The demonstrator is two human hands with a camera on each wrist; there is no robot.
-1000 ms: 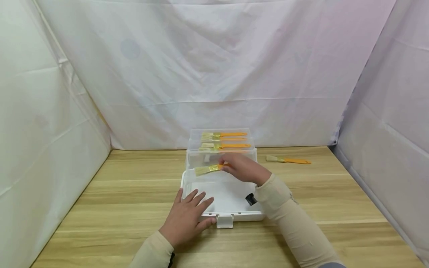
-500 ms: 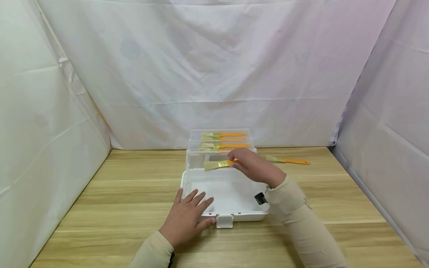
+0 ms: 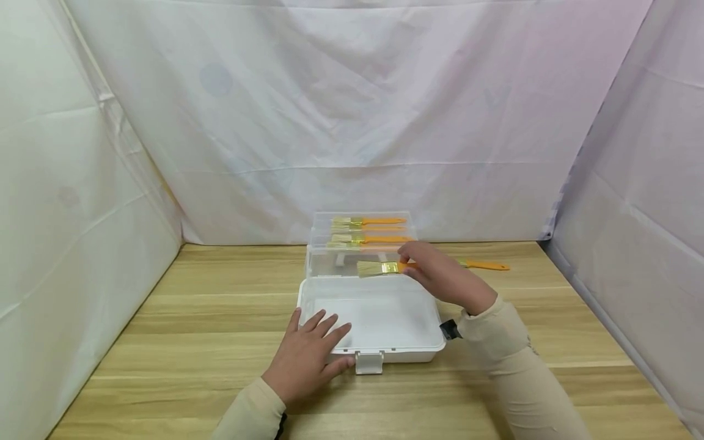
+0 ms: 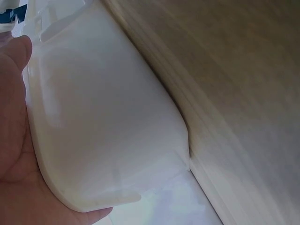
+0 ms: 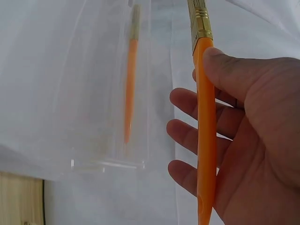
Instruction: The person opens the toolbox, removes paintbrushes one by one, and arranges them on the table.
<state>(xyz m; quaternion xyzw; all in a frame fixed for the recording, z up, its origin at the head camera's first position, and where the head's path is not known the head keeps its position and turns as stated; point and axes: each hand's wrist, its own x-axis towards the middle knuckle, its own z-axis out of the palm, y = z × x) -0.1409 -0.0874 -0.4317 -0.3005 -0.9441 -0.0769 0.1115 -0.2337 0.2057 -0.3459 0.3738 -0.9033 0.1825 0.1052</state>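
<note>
My right hand [image 3: 442,275] pinches a flat paintbrush [image 3: 379,269] by its orange handle, thumb on one side, bristles pointing left. In the right wrist view the handle [image 5: 206,122] crosses in front of the other fingers. This brush is held above the back part of an opened white plastic box [image 3: 379,327]. My left hand [image 3: 308,357] rests with spread fingers on the box's front left corner; in the left wrist view the palm lies along the box wall [image 4: 108,108]. Several similar paintbrushes [image 3: 379,239] lie in the clear stepped trays behind.
Another paintbrush [image 3: 486,265] lies on the wooden table [image 3: 220,305] to the right of the box, its bristles hidden behind my right hand. A latch [image 3: 368,363] hangs at the box's front. White cloth [image 3: 352,122] encloses the back and sides.
My right hand has moved rightward with the paintbrush, which now lies more level. My left hand has stayed on the box corner.
</note>
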